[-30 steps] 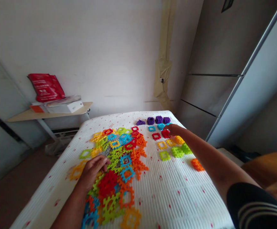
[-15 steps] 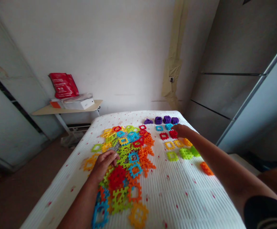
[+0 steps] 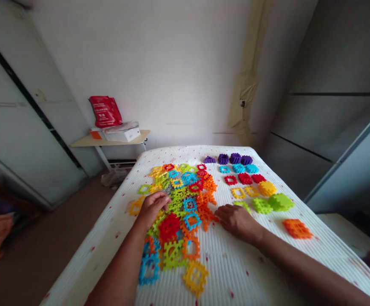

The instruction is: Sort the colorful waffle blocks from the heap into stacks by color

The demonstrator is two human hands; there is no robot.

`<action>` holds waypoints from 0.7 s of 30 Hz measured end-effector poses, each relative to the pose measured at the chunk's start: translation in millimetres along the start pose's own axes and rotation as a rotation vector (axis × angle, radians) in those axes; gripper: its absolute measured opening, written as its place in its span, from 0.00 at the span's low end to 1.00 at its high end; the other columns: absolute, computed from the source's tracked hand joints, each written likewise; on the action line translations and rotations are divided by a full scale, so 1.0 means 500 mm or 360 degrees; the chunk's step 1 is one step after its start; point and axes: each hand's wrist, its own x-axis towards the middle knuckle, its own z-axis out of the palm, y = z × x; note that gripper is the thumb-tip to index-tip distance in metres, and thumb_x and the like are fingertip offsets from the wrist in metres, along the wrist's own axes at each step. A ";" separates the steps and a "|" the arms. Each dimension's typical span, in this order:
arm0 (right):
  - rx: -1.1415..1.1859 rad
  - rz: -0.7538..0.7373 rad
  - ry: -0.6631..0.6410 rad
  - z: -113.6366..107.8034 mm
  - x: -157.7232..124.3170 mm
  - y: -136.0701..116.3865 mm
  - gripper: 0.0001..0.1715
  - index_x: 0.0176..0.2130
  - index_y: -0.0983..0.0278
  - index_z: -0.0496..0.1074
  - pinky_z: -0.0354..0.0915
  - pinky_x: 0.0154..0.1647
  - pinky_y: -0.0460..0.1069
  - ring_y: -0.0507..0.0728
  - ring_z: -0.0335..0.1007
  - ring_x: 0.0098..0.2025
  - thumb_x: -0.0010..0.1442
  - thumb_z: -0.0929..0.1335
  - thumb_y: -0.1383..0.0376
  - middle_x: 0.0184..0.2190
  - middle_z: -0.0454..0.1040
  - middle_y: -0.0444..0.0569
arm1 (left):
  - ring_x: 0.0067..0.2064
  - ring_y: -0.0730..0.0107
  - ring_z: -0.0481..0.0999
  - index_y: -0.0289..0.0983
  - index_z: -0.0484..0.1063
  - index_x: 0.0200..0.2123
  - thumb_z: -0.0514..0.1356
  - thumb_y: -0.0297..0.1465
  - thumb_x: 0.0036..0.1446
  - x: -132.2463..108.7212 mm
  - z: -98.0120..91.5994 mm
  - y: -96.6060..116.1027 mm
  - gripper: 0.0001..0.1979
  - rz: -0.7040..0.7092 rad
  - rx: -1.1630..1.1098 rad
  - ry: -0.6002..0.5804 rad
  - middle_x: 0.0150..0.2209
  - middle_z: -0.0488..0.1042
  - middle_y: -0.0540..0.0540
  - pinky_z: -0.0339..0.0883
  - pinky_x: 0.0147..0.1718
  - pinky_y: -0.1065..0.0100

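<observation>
While your left hand (image 3: 153,207) rests on the near-left part of the mixed pile (image 3: 178,199), its fingers are curled down over the yellow and green pieces, and from above you cannot tell whether they pinch one or only press on the heap. That weight probably holds the loose pieces in place. Your right hand (image 3: 236,220) lies palm down on the white mattress (image 3: 255,272) just right of the pile. Its fingers are loose and apart with nothing visibly closed in them, and the fingertips point at the orange tiles (image 3: 208,212) on the pile's right edge, touching or all but touching them. The pile itself lies in the middle of the mattress, running from the far edge toward you. It is made of flat, open square frames with toothed rims in red, orange, yellow, green and blue, overlapping at every angle. To its right, well apart from the jumble, the same kind of piece sits grouped by colour: purple stacks (image 3: 232,159) farthest from you, then blue stacks (image 3: 240,168), red pieces (image 3: 245,178), yellow pieces (image 3: 251,190), green stacks (image 3: 269,203) and, nearest and off to the right, an orange stack (image 3: 296,228). Spaced out like this, each colour stays separate from the rest and within reach of your right arm. Beyond the bed, against the wall, a small shelf (image 3: 86,143) carries a red bag (image 3: 105,111) and a white box (image 3: 123,134).
</observation>
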 end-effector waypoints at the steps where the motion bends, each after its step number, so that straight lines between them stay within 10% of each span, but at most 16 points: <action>1: -0.0003 -0.0027 0.0003 0.011 -0.004 -0.011 0.11 0.34 0.65 0.70 0.64 0.34 0.48 0.54 0.67 0.33 0.62 0.59 0.69 0.30 0.72 0.49 | 0.24 0.72 0.68 0.35 0.71 0.25 0.59 0.38 0.49 -0.001 -0.001 0.006 0.11 0.0015 0.0011 0.0018 0.20 0.69 0.50 0.61 0.27 0.70; 13: 0.0046 -0.0037 0.0168 0.050 -0.018 -0.011 0.16 0.38 0.65 0.69 0.65 0.38 0.50 0.56 0.65 0.38 0.65 0.55 0.67 0.34 0.72 0.53 | 0.31 0.67 0.71 0.38 0.76 0.28 0.61 0.32 0.44 -0.043 -0.036 0.048 0.07 0.0144 0.0729 -0.0314 0.28 0.75 0.48 0.64 0.32 0.69; 21: 0.0046 -0.0036 0.0175 0.045 -0.016 -0.016 0.14 0.34 0.65 0.69 0.64 0.35 0.50 0.56 0.65 0.35 0.64 0.57 0.69 0.31 0.71 0.52 | 0.56 0.52 0.63 0.45 0.68 0.52 0.64 0.36 0.40 -0.183 -0.080 0.006 0.31 0.0257 0.1312 -0.0286 0.55 0.66 0.42 0.56 0.54 0.53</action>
